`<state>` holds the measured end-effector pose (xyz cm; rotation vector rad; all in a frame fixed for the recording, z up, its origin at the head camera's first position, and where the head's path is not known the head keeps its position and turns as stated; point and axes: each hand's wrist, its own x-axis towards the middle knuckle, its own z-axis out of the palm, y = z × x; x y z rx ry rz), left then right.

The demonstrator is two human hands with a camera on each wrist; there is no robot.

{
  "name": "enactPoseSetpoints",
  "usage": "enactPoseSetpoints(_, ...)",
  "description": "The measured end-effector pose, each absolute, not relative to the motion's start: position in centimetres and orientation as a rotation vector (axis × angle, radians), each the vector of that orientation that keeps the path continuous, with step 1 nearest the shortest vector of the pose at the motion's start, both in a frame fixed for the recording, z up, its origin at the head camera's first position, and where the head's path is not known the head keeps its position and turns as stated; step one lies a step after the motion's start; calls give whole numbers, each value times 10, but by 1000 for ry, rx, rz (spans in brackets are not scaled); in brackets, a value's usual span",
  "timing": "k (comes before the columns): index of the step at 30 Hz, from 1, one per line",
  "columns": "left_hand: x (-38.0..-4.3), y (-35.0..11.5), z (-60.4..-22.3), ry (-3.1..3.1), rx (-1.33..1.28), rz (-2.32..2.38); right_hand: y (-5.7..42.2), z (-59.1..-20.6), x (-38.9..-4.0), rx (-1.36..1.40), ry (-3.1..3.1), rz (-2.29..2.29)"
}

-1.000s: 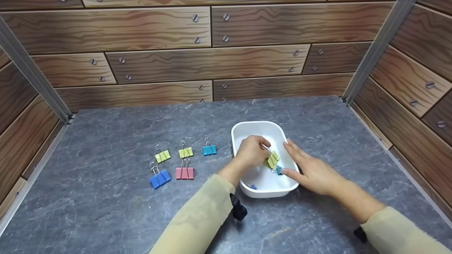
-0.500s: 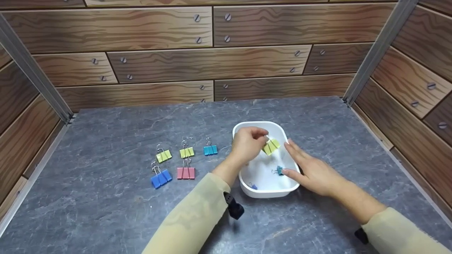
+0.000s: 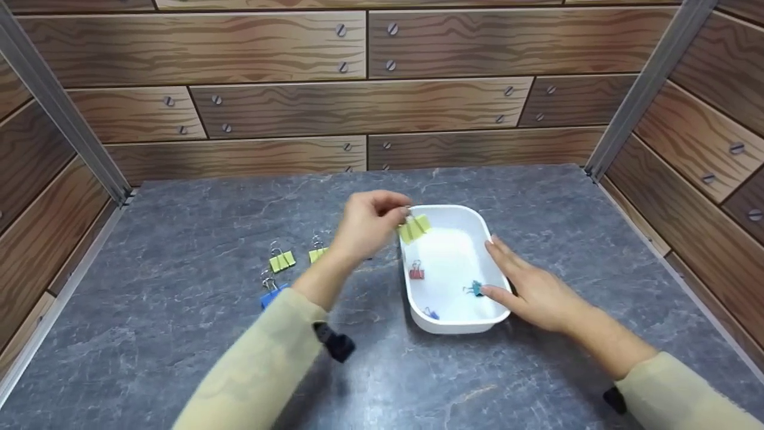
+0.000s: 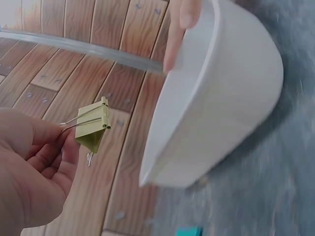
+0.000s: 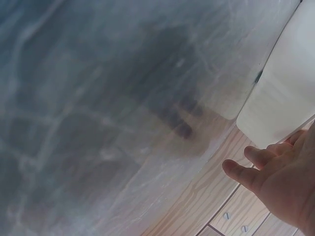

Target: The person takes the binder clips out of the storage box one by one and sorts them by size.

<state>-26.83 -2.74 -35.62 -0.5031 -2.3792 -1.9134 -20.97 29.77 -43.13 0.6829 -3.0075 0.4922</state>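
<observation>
My left hand (image 3: 371, 224) pinches a yellow binder clip (image 3: 414, 228) by its wire handle, over the far left rim of the white tub (image 3: 459, 327). In the left wrist view the clip (image 4: 92, 125) hangs from thumb and fingers, its body apart from the tub. My right hand (image 3: 540, 292) lies along the tub's right wall with fingers straight, thumb over the rim. Inside the tub are a small red binder clip (image 3: 416, 273), a teal one (image 3: 476, 288) near my right thumb and a small blue one (image 3: 431, 313).
On the table left of the tub stand a yellow binder clip (image 3: 282, 261), a second yellow clip (image 3: 317, 255) and a blue clip (image 3: 273, 295), the last two partly hidden by my left arm. A teal clip (image 4: 189, 231) shows in the left wrist view. Wood-patterned walls (image 3: 286, 113) enclose the table.
My left hand has lifted the yellow binder clip from inside the tub and carried it left to the far left rim. The red clip in the tub is now uncovered. My right hand has stayed put.
</observation>
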Motion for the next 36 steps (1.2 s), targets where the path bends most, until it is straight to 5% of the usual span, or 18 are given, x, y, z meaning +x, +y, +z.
enactPoseSetpoints(14,-251,-87,-356,-2560,-596,-1638,299,-432,-210,685,-2996,514)
enactPoseSetpoints(36,-257,-101,-412,-2795,-626,-1542,299,-433,-211,695,-2992,516)
